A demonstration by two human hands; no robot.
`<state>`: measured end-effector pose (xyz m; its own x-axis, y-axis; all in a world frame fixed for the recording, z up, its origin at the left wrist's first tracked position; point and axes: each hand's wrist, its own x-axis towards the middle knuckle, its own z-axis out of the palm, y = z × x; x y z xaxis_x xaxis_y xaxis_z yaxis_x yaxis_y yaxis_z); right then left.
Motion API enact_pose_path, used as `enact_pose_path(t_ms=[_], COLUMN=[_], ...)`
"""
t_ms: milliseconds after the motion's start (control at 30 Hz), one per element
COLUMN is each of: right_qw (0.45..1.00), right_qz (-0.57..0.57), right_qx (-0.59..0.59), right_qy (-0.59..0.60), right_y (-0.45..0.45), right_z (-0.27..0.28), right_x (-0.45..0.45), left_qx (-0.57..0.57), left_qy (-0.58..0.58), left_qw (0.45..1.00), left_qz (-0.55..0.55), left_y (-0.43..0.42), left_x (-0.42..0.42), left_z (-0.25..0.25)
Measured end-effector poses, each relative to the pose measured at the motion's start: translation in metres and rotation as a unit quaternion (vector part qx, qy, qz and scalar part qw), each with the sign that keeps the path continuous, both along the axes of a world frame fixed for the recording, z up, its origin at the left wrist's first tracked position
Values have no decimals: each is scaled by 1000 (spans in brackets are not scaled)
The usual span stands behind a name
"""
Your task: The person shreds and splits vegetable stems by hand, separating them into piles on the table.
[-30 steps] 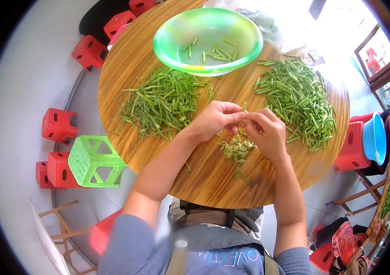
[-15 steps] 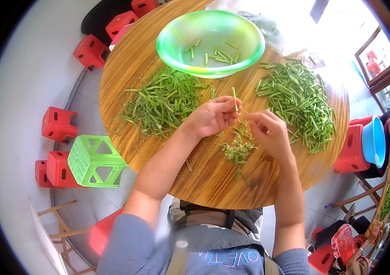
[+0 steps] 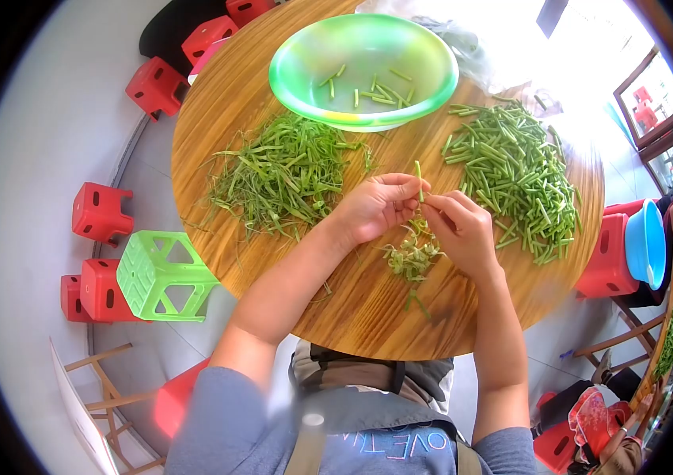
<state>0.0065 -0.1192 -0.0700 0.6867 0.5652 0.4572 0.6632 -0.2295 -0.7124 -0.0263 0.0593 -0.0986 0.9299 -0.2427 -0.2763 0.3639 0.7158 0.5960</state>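
Observation:
Between the thumb and finger of my left hand (image 3: 380, 207) a short green stem (image 3: 419, 176) stands upright. My right hand (image 3: 461, 229) pinches at the lower end of the same stem, its fingertips close to my left ones. Pale green peelings (image 3: 411, 258) lie on the wooden table just below my hands. To the left is a heap of leafy greens (image 3: 285, 176); to the right, a large pile of cut green stems (image 3: 517, 176). Beyond my hands, a green and yellow basin (image 3: 363, 120) holds several stem pieces.
Clear plastic bags (image 3: 463, 47) lie at the table's far right. Red stools and a green stool (image 3: 164, 275) stand on the floor at left. At right, a blue basin (image 3: 645, 244) leans by a red stool. A person's hand shows at the lower right edge.
Half a second ago my hands were apart, with the stem in my left hand. Now my right fingers have closed on its lower end, and my left hand has shifted slightly right and down.

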Motion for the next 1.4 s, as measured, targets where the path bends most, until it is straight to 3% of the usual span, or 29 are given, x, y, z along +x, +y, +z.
enact_pose_path(t_ms=[167, 567, 667, 867, 967, 1067, 1167, 1400], right_qw=[999, 997, 997, 992, 998, 996, 996, 996], right_qz=[7, -16, -29, -116, -60, 10, -4, -6], right_qx=[-22, -23, -16, 27, -1, -90, -93, -88], right_qy=[-35, -72, -67, -45, -1, -5, -2, 13], right_y=[-2, -1, 0, -3, -5, -5, -2, -5], right_z=[-4, -8, -6, 0, 0, -6, -8, -14], right_x=[1, 0, 0, 5, 5, 4, 4, 9], left_qx=[105, 222, 227, 122, 102, 109, 171, 343], left_qy=[4, 13, 5, 29, 31, -7, -49, -150], left_qw=[994, 974, 973, 992, 994, 992, 975, 880], left_qz=[33, 30, 29, 17, 20, 63, 132, 292], left_y=[-7, -14, -13, -4, -4, -6, -7, 25], left_x=[-3, -6, -7, -5, -5, -4, -10, 9], left_z=[6, 12, 14, 12, 11, 12, 39, 89])
